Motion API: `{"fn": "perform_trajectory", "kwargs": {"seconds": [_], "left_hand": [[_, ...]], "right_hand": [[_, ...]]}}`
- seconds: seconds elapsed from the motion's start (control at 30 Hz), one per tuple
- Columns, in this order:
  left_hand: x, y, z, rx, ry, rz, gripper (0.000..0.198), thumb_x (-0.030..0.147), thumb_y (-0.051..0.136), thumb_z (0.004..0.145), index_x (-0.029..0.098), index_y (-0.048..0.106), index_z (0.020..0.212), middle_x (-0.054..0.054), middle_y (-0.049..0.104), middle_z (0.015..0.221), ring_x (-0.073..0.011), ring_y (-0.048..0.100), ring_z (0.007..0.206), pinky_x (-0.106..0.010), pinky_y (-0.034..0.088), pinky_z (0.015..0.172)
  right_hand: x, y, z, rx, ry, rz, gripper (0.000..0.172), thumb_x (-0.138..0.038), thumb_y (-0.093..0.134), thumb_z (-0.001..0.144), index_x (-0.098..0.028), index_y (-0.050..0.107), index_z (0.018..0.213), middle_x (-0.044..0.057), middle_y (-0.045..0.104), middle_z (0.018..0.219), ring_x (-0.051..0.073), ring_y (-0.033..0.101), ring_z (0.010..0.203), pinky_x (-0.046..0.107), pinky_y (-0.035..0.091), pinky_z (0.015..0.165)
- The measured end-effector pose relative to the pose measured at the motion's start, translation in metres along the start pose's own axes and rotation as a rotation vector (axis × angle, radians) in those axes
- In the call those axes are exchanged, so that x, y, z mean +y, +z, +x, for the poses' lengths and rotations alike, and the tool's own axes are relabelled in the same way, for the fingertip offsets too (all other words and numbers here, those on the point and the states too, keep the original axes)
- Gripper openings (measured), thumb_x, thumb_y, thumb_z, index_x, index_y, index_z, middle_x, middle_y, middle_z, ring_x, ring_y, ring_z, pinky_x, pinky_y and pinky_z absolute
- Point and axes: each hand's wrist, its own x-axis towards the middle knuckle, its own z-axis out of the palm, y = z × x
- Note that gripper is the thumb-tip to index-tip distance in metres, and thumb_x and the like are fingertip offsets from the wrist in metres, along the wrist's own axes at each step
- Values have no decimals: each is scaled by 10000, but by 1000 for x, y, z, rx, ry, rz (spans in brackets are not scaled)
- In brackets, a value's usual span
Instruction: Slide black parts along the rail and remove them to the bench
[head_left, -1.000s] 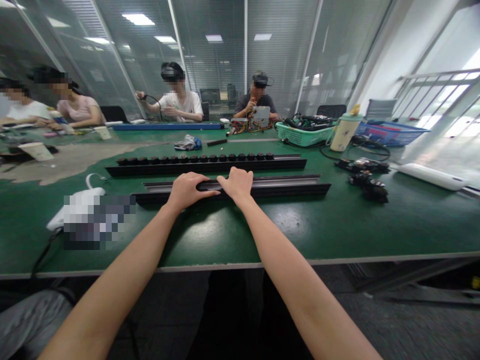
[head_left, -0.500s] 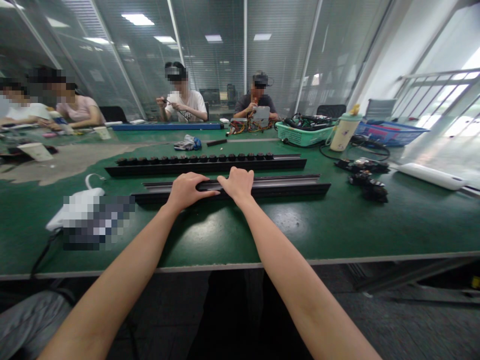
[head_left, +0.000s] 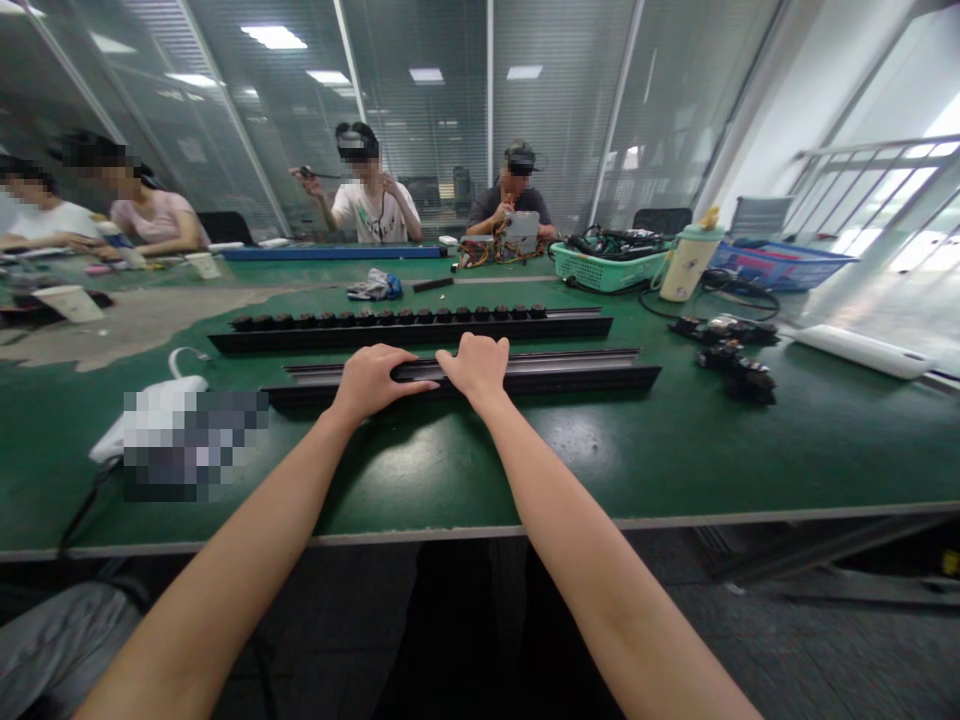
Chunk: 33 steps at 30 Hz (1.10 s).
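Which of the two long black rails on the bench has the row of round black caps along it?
The far rail carries the row of caps. The near rail, under the left hand and right hand, shows no caps.

No words, labels or numbers can be read anywhere in view.

Your left hand [head_left: 367, 383] and right hand [head_left: 474, 370] are bare, and your slim forearms [head_left: 592, 570] run bare, without sleeves, past the picture's lower edge.
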Motion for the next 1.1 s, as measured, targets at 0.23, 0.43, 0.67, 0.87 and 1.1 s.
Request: {"fn": "perform_trajectory", "kwargs": {"seconds": [0.23,0.43,0.67,0.87,1.1], "left_hand": [[0,0,0,6,-1,4,719,839,602,797,193,793,1050,-136,782,1044,-334,711,1001,-446,525,888],[0,0,0,8,2,3,709,834,602,802,198,792,1050,-129,784,1041,-333,712,1000,-447,524,890],[-1,1,0,1,-2,14,682,819,614,805,208,788,1053,-123,781,1056,-326,708,1004,-444,522,890],[0,1,0,-1,-4,8,693,826,607,805,205,789,1054,-123,782,1051,-326,708,1007,-437,521,887],[3,-1,0,-10,-12,10,701,840,587,806,214,789,1049,-122,781,1048,-326,707,1001,-443,521,891]], "right_hand": [[1,-1,1,6,6,8,396,-436,519,947,-117,737,1030,183,769,1031,296,696,1012,440,367,993],[2,-1,2,4,13,1,394,-434,517,948,-121,740,1032,185,770,1030,296,699,1017,440,365,1000],[3,-2,1,-2,18,-2,408,-444,510,953,-120,740,1044,192,767,1044,298,701,1025,447,364,1008],[3,-2,1,4,24,2,394,-432,520,949,-118,742,1034,196,769,1039,300,699,1023,445,360,1010],[4,-2,3,2,39,-1,404,-435,514,943,-116,744,1035,190,769,1039,303,698,1025,454,356,1010]]}}
